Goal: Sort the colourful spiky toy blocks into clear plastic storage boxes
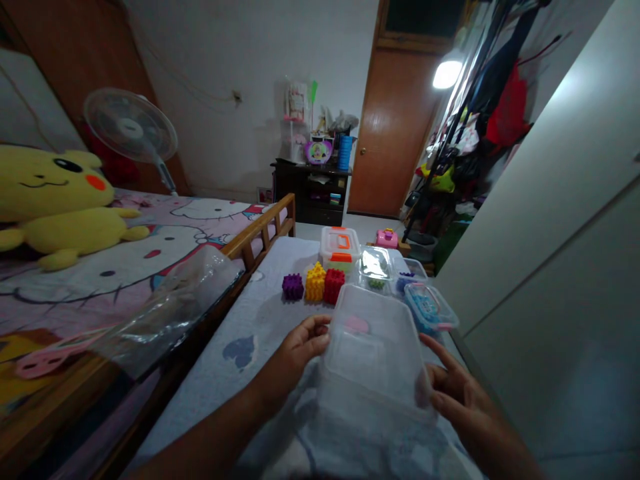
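A clear plastic box is right in front of me over the bed. My left hand has its thumb and fingers on the box's left edge. On the opposite side, my right hand grips the right wall, its index finger stretched along the edge. Beyond the box stand blocks of bumpy plastic pieces: a purple one, a yellow one and a red one. Whether the box touches the sheet, I cannot tell.
Behind are a box with orange latches, a clear container with green pieces, another with dark blue pieces, and a pink-latched box of light blue pieces. A wooden rail runs left; a white cabinet stands right.
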